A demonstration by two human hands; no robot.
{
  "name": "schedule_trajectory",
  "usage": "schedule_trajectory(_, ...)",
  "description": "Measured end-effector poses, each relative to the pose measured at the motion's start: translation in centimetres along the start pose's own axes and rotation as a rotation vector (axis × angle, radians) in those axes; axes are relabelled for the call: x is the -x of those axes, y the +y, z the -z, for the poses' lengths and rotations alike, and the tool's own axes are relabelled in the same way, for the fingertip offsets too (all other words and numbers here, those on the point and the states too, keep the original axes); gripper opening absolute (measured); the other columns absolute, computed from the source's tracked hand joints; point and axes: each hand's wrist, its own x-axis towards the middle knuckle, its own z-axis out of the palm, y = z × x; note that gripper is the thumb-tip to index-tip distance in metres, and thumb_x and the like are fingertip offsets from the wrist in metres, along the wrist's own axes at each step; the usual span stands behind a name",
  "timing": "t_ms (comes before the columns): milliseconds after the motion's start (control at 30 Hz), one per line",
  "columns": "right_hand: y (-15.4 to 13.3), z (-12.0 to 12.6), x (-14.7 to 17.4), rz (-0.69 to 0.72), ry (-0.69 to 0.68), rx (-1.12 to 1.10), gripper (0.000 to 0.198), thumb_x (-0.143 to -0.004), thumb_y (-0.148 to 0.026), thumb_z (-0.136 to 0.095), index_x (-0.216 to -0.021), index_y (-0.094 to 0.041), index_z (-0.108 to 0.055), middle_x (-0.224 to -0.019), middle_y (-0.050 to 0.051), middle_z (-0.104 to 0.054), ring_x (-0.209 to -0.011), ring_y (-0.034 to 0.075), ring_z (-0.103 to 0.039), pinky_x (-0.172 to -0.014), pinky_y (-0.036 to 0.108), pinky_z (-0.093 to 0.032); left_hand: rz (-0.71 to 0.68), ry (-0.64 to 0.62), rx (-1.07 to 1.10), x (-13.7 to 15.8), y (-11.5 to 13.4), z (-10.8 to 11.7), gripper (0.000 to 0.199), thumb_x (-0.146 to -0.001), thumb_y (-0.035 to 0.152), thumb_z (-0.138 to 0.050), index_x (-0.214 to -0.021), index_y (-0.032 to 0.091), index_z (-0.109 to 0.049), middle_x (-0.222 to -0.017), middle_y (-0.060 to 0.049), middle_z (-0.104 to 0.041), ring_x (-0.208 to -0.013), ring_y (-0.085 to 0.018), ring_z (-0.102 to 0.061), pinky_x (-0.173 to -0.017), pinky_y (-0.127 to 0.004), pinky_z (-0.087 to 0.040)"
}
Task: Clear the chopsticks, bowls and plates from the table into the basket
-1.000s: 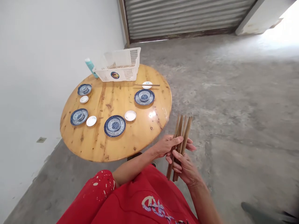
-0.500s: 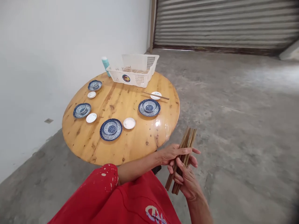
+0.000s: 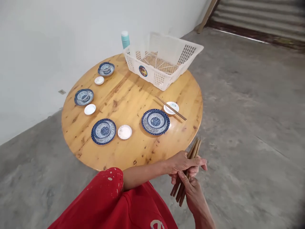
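Both my hands are closed round one bundle of brown wooden chopsticks [image 3: 181, 191], held tilted beyond the table's near right edge. My left hand [image 3: 184, 162] wraps the upper part, its forearm reaching across in front of me. Just below it, my right hand [image 3: 192, 187] grips the lower part, thumb along the sticks. Some of the fingers are hidden behind the bundle. Nearest to my hands on the table is a blue-patterned plate with a bowl [image 3: 155, 121] on it. A pair of chopsticks [image 3: 170, 107] lies across a small white dish [image 3: 173, 105] behind that plate.
On the round wooden table [image 3: 133, 98] stand more blue-patterned settings, such as a plate [image 3: 111, 136] with its bowl and a white dish [image 3: 125, 132]. A white plastic basket [image 3: 164, 78] and a turquoise bottle [image 3: 125, 40] are at the back. A wall [image 3: 35, 63] borders the left.
My view has turned left and closer to the table, so the basket and settings look larger. The bundle stays in both hands, which have shifted slightly on it.
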Motion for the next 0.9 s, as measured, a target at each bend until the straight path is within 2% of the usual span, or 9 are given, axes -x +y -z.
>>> schedule_trajectory(100, -2.1, 0.2, -1.2, 0.008, -0.069, -0.107, 0.055, -0.072, -0.071, -0.075, -0.068, -0.019, -0.057, -0.061, 0.004, -0.056, -0.041, 0.014, -0.049, -0.03, 0.025, -0.036, -0.108, 0.039, 0.04, -1.1, 1.2, 0.6, 0.059, -0.071, 0.073, -0.072, -0.077, 0.015, -0.062, -0.051, 0.007, -0.045, -0.048, -0.008, -0.044, -0.051, -0.023, -0.039)
schedule_trajectory(167, -3.4, -0.2, -2.0, 0.024, -0.088, -0.137, 0.05, -0.071, -0.063, -0.08, -0.069, -0.02, -0.054, -0.06, 0.001, -0.052, -0.044, 0.011, -0.044, -0.033, 0.023, -0.036, -0.13, 0.098, 0.024, -1.5, 1.9, 1.1, 0.057, -0.071, 0.072, -0.071, -0.073, 0.016, -0.059, -0.051, 0.006, -0.048, -0.048, -0.008, -0.045, -0.053, -0.024, -0.041)
schedule_trajectory(300, -5.0, -1.4, -4.4, 0.075, -0.032, -0.004, 0.046, -0.068, -0.05, -0.081, -0.067, -0.022, -0.044, -0.052, -0.005, -0.042, -0.042, 0.006, -0.029, -0.035, 0.02, -0.026, -0.216, 0.24, -0.088, -1.9, 2.8, 2.5, 0.045, -0.08, 0.06, -0.067, -0.068, 0.016, -0.061, -0.053, 0.003, -0.053, -0.053, -0.009, -0.05, -0.065, -0.025, -0.048)
schedule_trajectory(367, -5.8, -1.6, -5.8, 0.117, -0.032, 0.119, 0.045, -0.069, -0.051, -0.077, -0.064, -0.023, -0.043, -0.049, -0.005, -0.041, -0.042, 0.007, -0.03, -0.038, 0.021, -0.025, -0.303, 0.332, -0.162, -1.9, 3.0, 3.3, 0.043, -0.086, 0.053, -0.061, -0.064, 0.016, -0.06, -0.055, 0.002, -0.054, -0.057, -0.01, -0.051, -0.068, -0.025, -0.049)
schedule_trajectory(433, -7.0, -1.1, -7.4, 0.173, -0.053, 0.263, 0.045, -0.07, -0.057, -0.071, -0.06, -0.023, -0.044, -0.047, -0.003, -0.042, -0.043, 0.009, -0.032, -0.04, 0.023, -0.026, -0.368, 0.455, -0.25, -1.7, 3.4, 4.1, 0.037, -0.088, 0.048, -0.059, -0.071, 0.015, -0.065, -0.066, -0.001, -0.059, -0.066, -0.013, -0.056, -0.07, -0.025, -0.049)
schedule_trajectory(500, -9.1, 0.0, -9.3, 0.243, -0.024, 0.421, 0.045, -0.071, -0.061, -0.064, -0.056, -0.022, -0.046, -0.047, 0.001, -0.046, -0.044, 0.011, -0.037, -0.043, 0.025, -0.029, -0.419, 0.594, -0.34, -1.3, 3.7, 4.7, 0.033, -0.087, 0.044, -0.061, -0.097, 0.014, -0.069, -0.09, -0.006, -0.068, -0.083, -0.016, -0.062, -0.076, -0.026, -0.051)
schedule_trajectory(600, -13.5, 2.0, -13.0, 0.372, 0.108, 0.699, 0.039, -0.077, -0.057, -0.056, -0.064, -0.02, -0.059, -0.056, 0.005, -0.057, -0.049, 0.017, -0.049, -0.05, 0.028, -0.036, -0.497, 0.777, -0.415, -0.4, 4.1, 5.2, 0.045, -0.089, 0.042, -0.061, -0.127, 0.017, -0.059, -0.124, -0.012, -0.065, -0.107, -0.02, -0.064, -0.088, -0.03, -0.052)
schedule_trajectory(733, -18.8, 3.2, -19.2, 0.474, 0.268, 1.205, 0.032, -0.089, -0.044, -0.05, -0.087, -0.017, -0.068, -0.073, 0.012, -0.067, -0.071, 0.026, -0.063, -0.062, 0.032, -0.04, -0.497, 0.967, -0.424, 1.2, 3.6, 5.0, 0.033, -0.095, 0.037, -0.054, -0.123, 0.02, -0.061, -0.117, -0.009, -0.069, -0.105, -0.019, -0.065, -0.094, -0.032, -0.051)
schedule_trajectory(900, -21.2, 1.9, -25.2, 0.495, 0.161, 1.538, 0.042, -0.098, -0.042, -0.046, -0.115, -0.012, -0.069, -0.101, 0.021, -0.069, -0.088, 0.032, -0.068, -0.071, 0.037, -0.047, -0.387, 1.184, -0.438, 2.2, 1.3, 4.1, 0.03, -0.097, 0.038, -0.048, -0.112, 0.018, -0.065, -0.102, -0.007, -0.072, -0.092, -0.017, -0.067, -0.089, -0.032, -0.051)
